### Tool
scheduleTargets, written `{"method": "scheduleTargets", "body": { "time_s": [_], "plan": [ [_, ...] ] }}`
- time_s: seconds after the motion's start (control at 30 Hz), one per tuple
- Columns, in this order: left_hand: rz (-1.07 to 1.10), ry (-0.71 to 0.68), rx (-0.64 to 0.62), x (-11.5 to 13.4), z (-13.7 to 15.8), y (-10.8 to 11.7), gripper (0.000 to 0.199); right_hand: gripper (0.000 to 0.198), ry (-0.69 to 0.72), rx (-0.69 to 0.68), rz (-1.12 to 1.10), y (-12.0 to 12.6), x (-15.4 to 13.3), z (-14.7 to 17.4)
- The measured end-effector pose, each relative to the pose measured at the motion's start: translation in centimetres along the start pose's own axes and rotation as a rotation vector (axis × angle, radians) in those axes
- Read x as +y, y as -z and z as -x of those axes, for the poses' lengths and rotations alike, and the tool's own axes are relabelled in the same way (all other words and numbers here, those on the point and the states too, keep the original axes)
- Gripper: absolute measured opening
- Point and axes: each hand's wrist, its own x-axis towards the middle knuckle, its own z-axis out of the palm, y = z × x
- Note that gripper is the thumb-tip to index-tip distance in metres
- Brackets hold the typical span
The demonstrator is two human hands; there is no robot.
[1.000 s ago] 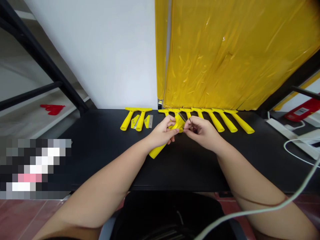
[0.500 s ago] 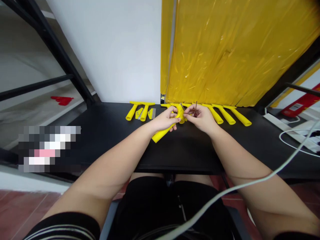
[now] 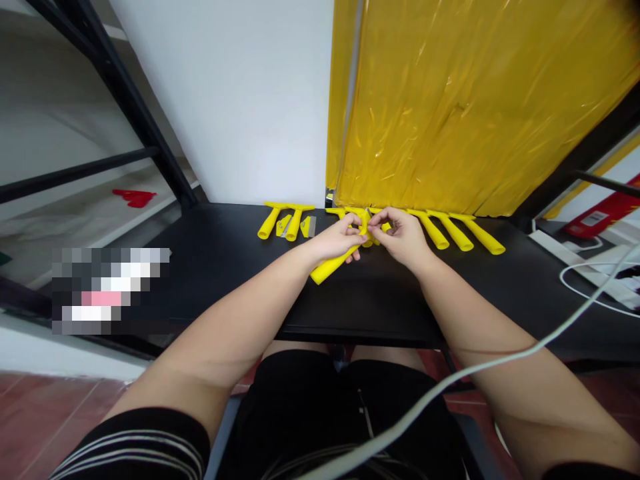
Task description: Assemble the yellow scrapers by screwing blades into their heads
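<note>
Our left hand (image 3: 345, 238) grips the scraper (image 3: 330, 267) over the table (image 3: 390, 287), with open room before the front edge (image 3: 360, 331). Our right hand (image 3: 404, 235) pinches narrowly at the scraper's upper end; we cannot tell on what. 2 handles (image 3: 269, 227) lie to the left.

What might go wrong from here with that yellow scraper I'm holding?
The exposed metal blade lying beside your left grip might nick it. The yellow scraper could twist, with your right grip at its far end. The pale cable seen across your right forearm might snag.
</note>
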Motion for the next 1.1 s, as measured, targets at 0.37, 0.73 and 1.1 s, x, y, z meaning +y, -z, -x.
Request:
{"method": "scheduleTargets", "body": {
  "time_s": [0.37, 0.73, 1.1],
  "plan": [
    [-0.002, 0.016, -0.006, -0.1, -0.2, 0.1, 0.022, 0.019, -0.058, -0.016, 0.032, 0.2, 0.0, 0.0],
    [-0.003, 0.055, -0.014, -0.3, -0.2, 0.2, 0.022, 0.025, -0.082, -0.028, -0.032, 0.0, -0.5, 0.0],
    [0.028, 0.039, -0.025, -0.4, -0.3, 0.1, 0.022, 0.023, -0.043, -0.008, -0.131, 0.0, 1.5, -0.4]
  ]
}}
